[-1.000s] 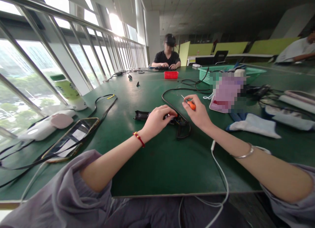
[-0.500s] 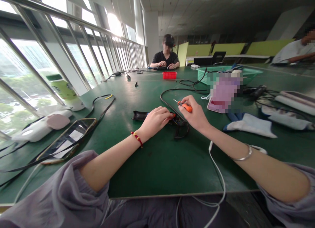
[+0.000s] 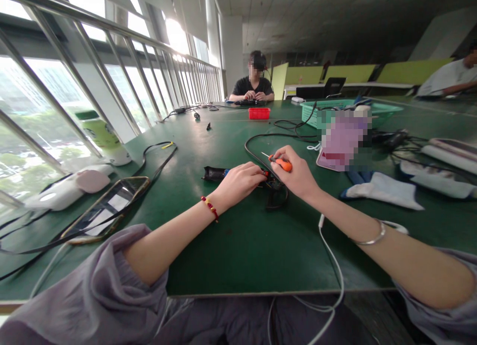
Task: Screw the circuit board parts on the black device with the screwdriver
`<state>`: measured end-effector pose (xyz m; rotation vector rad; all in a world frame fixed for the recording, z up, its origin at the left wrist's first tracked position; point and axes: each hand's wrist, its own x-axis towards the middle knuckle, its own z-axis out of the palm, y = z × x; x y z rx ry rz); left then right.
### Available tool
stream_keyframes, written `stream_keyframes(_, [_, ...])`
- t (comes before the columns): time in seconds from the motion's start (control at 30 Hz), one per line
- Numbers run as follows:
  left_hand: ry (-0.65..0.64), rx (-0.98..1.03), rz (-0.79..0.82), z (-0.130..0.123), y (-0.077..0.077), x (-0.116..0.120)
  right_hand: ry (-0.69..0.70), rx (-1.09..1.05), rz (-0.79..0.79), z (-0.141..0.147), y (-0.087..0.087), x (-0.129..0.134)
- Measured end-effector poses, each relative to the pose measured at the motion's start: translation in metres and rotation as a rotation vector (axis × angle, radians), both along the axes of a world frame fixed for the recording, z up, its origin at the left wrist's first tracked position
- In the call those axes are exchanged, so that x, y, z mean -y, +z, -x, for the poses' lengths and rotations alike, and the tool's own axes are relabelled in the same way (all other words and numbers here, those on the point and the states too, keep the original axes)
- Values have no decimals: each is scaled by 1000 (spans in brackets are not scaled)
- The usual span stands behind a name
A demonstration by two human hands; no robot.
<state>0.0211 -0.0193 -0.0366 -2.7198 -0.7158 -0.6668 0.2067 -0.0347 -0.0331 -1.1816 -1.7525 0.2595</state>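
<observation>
My right hand (image 3: 296, 173) is closed round the orange handle of a small screwdriver (image 3: 283, 164). The thin metal shaft points up and to the left, clear of everything. My left hand (image 3: 244, 180) lies over a long black corded device (image 3: 214, 173) on the table, its fingers closed on the right part. Beside those fingertips a bit of red-orange shows at the device's right end, where dark wires or parts (image 3: 275, 182) are visible. The palm and fingers hide the device's middle. A black cable (image 3: 248, 142) curves away behind the right hand.
Left on the green table (image 3: 231, 255) lie a phone (image 3: 108, 208), a white device (image 3: 70, 188), a strap and a green-white cup (image 3: 106, 141). A red box (image 3: 259, 113), green basket (image 3: 311, 114), purple phone (image 3: 341, 144) and gloves (image 3: 385, 188) lie beyond. A person (image 3: 252, 84) sits opposite.
The view has shifted slightly, so everything sits a little further right. Both hands keep nearly the same pose on the device and the screwdriver.
</observation>
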Motion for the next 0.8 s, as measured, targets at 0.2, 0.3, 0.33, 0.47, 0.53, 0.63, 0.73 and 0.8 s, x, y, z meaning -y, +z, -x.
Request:
stream_keyframes(0.2, [20,101,87,3,-2,-4,-1,8,9,0,0,0])
stream_keyframes(0.3, [37,120,83,3,-3,-4,4,23,13,1,-2,0])
stream_keyframes(0.33, [47,101,69,2,-3,-3,8,28,11,1,-2,0])
stream_keyframes(0.47, [55,-36,-13,3,3,1,37,33,-42,2,1,2])
stream_keyframes(0.53, [41,-63,-19,8,7,1,56,-6,-115,0,5,4])
stream_keyframes(0.63, [108,4,34,19,9,-4,52,-126,-220,-5,13,5])
stream_keyframes(0.73, [230,61,135,29,4,-13,51,-299,-240,-10,18,5])
stream_keyframes(0.8, [278,41,206,33,-1,-17,77,-377,-235,-11,19,5])
